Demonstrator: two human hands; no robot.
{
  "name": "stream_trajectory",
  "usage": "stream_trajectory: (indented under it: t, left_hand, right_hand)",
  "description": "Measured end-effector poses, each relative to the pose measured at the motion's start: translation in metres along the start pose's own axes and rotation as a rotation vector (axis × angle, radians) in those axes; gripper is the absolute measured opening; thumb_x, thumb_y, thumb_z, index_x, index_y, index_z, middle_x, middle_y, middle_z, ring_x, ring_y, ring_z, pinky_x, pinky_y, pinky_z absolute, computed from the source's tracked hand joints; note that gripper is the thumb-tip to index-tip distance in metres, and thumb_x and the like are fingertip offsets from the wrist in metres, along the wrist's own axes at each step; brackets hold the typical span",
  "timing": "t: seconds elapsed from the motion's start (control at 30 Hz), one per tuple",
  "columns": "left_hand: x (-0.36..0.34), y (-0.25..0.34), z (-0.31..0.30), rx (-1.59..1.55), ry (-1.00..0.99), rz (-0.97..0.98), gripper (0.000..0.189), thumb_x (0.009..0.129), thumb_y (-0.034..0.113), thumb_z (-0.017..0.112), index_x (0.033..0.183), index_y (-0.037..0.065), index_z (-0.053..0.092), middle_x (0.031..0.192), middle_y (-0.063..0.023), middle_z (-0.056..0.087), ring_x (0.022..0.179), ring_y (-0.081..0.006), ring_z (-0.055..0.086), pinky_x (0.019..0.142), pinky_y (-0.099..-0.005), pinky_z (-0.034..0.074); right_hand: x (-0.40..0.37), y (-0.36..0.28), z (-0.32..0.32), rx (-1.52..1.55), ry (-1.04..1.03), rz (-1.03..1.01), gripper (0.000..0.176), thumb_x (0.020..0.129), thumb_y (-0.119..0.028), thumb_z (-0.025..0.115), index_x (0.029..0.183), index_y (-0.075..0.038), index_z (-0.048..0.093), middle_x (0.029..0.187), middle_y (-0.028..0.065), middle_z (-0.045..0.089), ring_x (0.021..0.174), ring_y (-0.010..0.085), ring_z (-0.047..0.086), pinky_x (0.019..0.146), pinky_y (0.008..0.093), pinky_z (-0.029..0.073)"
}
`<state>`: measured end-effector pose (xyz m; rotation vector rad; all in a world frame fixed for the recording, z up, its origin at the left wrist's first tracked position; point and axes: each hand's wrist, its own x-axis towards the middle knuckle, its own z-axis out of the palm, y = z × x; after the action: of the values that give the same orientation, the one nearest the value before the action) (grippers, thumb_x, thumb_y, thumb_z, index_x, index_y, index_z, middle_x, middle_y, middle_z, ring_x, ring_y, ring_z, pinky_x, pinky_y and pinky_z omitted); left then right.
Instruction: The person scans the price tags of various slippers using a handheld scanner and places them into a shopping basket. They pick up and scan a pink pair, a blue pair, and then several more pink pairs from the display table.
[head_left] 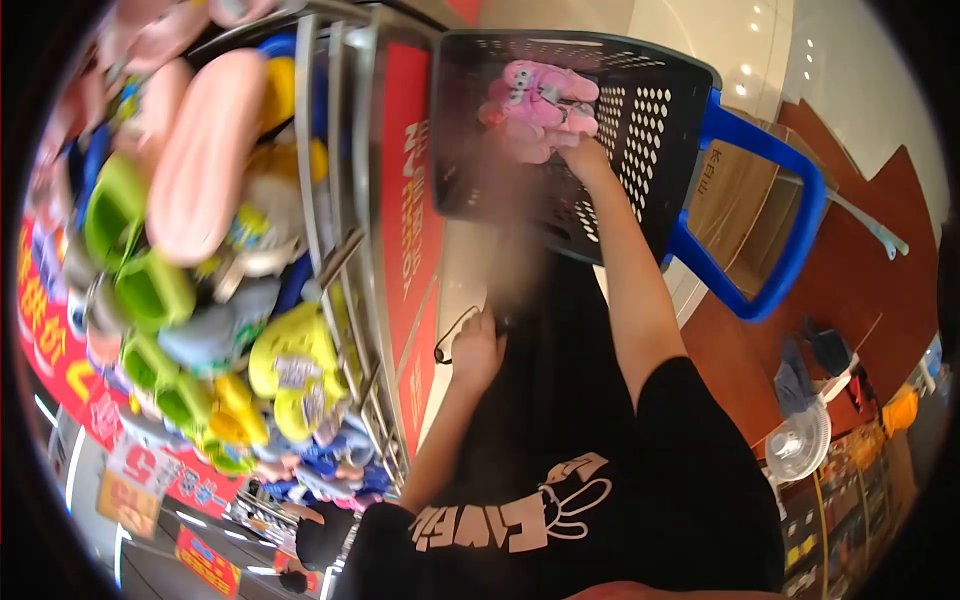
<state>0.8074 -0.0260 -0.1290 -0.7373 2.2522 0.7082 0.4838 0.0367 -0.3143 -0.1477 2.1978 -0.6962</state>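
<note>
My right hand (587,158) reaches into a black shopping basket (690,70) with a blue handle. It is closed at the end of a pair of pink slippers (545,105) with cartoon faces, its fingertips partly hidden by them. Lower down, in front of my black shirt, my left hand (478,350) is closed beside a thin black loop (446,345) that sticks out from its fingers; the rest of that item is hidden. A hazy smear crosses the view between the left hand and the slippers.
On my left a metal rack (312,130) is crammed with slippers, among them a large pink one (207,155) and green ones (150,290). A cardboard box (735,215) lies behind the basket handle. A white fan (798,440) stands at the lower right.
</note>
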Motion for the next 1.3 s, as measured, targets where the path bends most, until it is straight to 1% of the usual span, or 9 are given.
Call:
stream_trajectory:
  t: [0.2,0.53,0.67,0.7,0.8,0.9,1.0,1.1,1.3]
  left_hand:
    - [0.036,-0.027,0.023,0.01,0.069,0.11,0.065,0.067,0.012,0.073,0.126,-0.001,0.049,0.104,-0.0141,0.056,0.098,-0.0325,0.055,0.084,-0.0492,0.042]
    - [0.061,-0.079,0.022,-0.092,0.301,0.123,0.053,0.072,0.004,0.067,0.123,-0.003,0.051,0.118,-0.0187,0.055,0.119,-0.0381,0.051,0.11,-0.0603,0.028]
    - [0.06,-0.085,0.01,-0.14,0.274,0.058,0.064,0.073,0.002,0.069,0.13,-0.003,0.043,0.128,-0.0216,0.054,0.125,-0.0414,0.048,0.11,-0.0627,0.025]
    - [0.054,-0.089,0.015,-0.139,0.259,0.052,0.068,0.073,0.001,0.07,0.134,-0.002,0.04,0.129,-0.0224,0.053,0.127,-0.0425,0.046,0.111,-0.0624,0.024]
    - [0.047,-0.079,0.011,-0.162,0.195,0.039,0.067,0.074,0.003,0.07,0.134,-0.003,0.039,0.128,-0.023,0.053,0.128,-0.0432,0.045,0.113,-0.0608,0.022]
    - [0.034,-0.069,0.018,-0.168,0.172,0.028,0.069,0.074,0.005,0.07,0.135,-0.002,0.039,0.129,-0.0216,0.052,0.129,-0.0387,0.044,0.115,-0.0551,0.023]
    - [0.027,-0.055,0.025,-0.119,0.216,0.015,0.065,0.075,0.011,0.069,0.133,0.0,0.041,0.126,-0.0206,0.052,0.126,-0.0347,0.046,0.115,-0.0505,0.026]
    - [0.023,-0.029,0.011,-0.09,-0.015,-0.076,0.046,0.082,0.02,0.067,0.12,0.0,0.049,0.122,-0.0162,0.057,0.113,-0.0316,0.055,0.104,-0.0478,0.039]
    - [-0.021,-0.007,-0.017,-0.344,-0.141,-0.134,0.041,0.085,0.028,0.068,0.113,0.002,0.052,0.113,-0.0191,0.061,0.106,-0.0369,0.06,0.09,-0.0469,0.049]
  right_hand:
    - [0.184,0.113,0.147,0.364,0.101,0.108,0.071,0.075,-0.008,0.068,0.142,-0.008,0.044,0.097,0.0156,0.066,0.07,0.0194,0.063,0.06,0.0329,0.052]
    - [0.238,0.077,0.18,0.703,0.049,0.177,0.089,0.072,-0.012,0.076,0.145,0.008,0.03,0.133,0.0221,0.052,0.118,0.0274,0.053,0.099,0.0336,0.043]
    - [0.268,0.115,0.21,0.654,0.097,0.112,0.053,0.073,-0.011,0.077,0.118,0.008,0.059,0.095,0.0112,0.07,0.081,0.0231,0.068,0.071,0.0332,0.054]
    - [0.238,0.08,0.179,0.207,0.061,0.141,0.027,0.075,-0.009,0.074,0.097,0.004,0.065,0.072,0.004,0.066,0.059,0.0179,0.063,0.053,0.0322,0.051]
    - [0.242,0.152,0.223,0.414,0.171,0.191,0.03,0.075,-0.021,0.072,0.098,-0.003,0.069,0.086,0.0113,0.071,0.073,0.0201,0.065,0.07,0.0377,0.052]
    - [0.124,0.071,0.15,1.077,0.274,0.245,0.012,0.078,0.0,0.059,0.088,0.005,0.061,0.077,0.0157,0.065,0.061,0.0265,0.064,0.055,0.0363,0.054]
    - [0.028,0.016,0.077,1.492,0.071,0.281,0.02,0.089,-0.011,0.059,0.096,0.008,0.06,0.084,0.0181,0.067,0.07,0.0305,0.068,0.067,0.0397,0.059]
    - [-0.033,-0.019,0.018,1.4,0.007,0.314,0.034,0.09,-0.014,0.055,0.112,0.011,0.051,0.108,0.0269,0.061,0.102,0.0406,0.062,0.093,0.0496,0.051]
    - [-0.154,-0.148,-0.117,1.32,-0.219,-0.008,0.03,0.092,-0.013,0.056,0.117,0.004,0.056,0.11,0.0211,0.066,0.105,0.0334,0.064,0.098,0.0442,0.048]
